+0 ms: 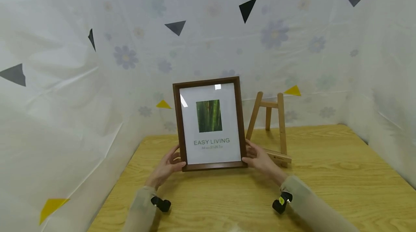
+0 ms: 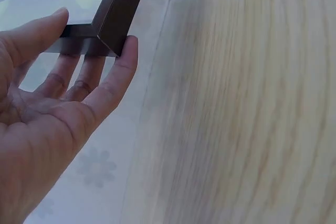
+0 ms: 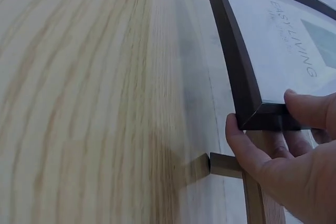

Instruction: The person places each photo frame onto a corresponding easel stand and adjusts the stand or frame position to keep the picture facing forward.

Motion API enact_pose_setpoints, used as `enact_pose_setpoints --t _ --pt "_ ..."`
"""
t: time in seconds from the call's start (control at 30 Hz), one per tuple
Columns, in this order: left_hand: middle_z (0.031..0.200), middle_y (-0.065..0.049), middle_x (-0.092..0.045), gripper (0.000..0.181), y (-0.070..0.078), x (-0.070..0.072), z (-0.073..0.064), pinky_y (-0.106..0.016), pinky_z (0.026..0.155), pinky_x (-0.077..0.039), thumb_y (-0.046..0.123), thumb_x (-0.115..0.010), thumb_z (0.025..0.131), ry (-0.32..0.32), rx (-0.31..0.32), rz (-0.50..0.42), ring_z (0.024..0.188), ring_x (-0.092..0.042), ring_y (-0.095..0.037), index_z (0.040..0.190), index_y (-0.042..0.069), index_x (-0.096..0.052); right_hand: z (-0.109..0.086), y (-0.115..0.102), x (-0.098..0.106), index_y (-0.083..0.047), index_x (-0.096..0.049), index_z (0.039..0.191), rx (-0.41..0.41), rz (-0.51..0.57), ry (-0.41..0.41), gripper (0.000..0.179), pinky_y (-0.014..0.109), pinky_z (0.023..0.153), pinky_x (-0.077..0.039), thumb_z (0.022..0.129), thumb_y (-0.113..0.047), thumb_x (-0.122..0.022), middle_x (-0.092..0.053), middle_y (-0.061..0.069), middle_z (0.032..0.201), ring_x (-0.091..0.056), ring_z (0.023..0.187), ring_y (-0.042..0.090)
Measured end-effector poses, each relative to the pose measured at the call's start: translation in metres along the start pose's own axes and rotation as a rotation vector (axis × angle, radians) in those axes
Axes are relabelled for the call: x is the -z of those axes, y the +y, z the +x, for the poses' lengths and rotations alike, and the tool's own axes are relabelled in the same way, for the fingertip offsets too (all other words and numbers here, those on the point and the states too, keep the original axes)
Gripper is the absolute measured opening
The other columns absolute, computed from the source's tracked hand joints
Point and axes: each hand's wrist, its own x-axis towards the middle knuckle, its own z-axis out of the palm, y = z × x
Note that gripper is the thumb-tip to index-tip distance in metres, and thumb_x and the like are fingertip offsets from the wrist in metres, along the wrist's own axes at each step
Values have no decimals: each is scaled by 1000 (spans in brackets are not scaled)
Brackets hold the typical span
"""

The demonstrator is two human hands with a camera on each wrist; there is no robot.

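Both hands hold a dark brown picture frame (image 1: 210, 167) upright with a slight tilt, raised off the table. Behind its glazing is a white sheet with a green picture (image 1: 209, 116) and the words EASY LIVING. At the lower left corner the left hand (image 1: 166, 165) grips the edge; in the left wrist view its thumb (image 2: 50, 27) lies on the front and its fingers reach behind. The right hand (image 1: 261, 161) grips the lower right side likewise, its thumb (image 3: 310, 111) on the front. Just behind the right hand stands a small wooden easel (image 1: 282, 127), partly hidden by the frame and hand.
The wood-grain table (image 1: 331, 174) stretches out beneath the hands. Pale flowered sheeting (image 1: 201, 47) hangs behind and along both sides, with black, grey and yellow triangles on it. Each wrist wears a small black camera (image 1: 161, 204).
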Motion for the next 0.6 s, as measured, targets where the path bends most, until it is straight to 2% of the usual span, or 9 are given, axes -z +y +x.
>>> enact_pose_setpoints --t 0.2,0.37,0.53,0.6 --pt "153 -18 -35 85 1 -9 7 -49 99 -50 17 -71 91 -15 -29 -5 142 -32 -41 158 29 -20 -6 3 8 -8 -17 158 12 14 26 80 54 104 -44 94 -8 -65 -30 32 153 -34 139 49" --pt "156 -17 -30 85 1 -18 14 -48 98 -51 18 -70 92 -45 -15 -22 144 -28 -42 158 31 -18 -12 5 17 -11 -16 158 4 -23 50 81 54 105 -44 94 -10 -66 -33 32 152 -35 138 48" --pt "158 -17 -29 81 8 -28 19 -51 101 -48 20 -68 93 -12 -29 -1 144 -28 -42 157 31 -20 -15 3 25 -11 -15 158 23 -57 64 83 52 104 -45 93 -14 -67 -33 34 150 -37 137 48" --pt "158 -17 -29 79 11 -31 21 -51 101 -48 20 -68 94 6 -41 16 144 -29 -41 157 28 -22 -16 1 29 -10 -15 158 32 -46 64 84 53 103 -46 93 -13 -67 -33 34 150 -37 136 49"
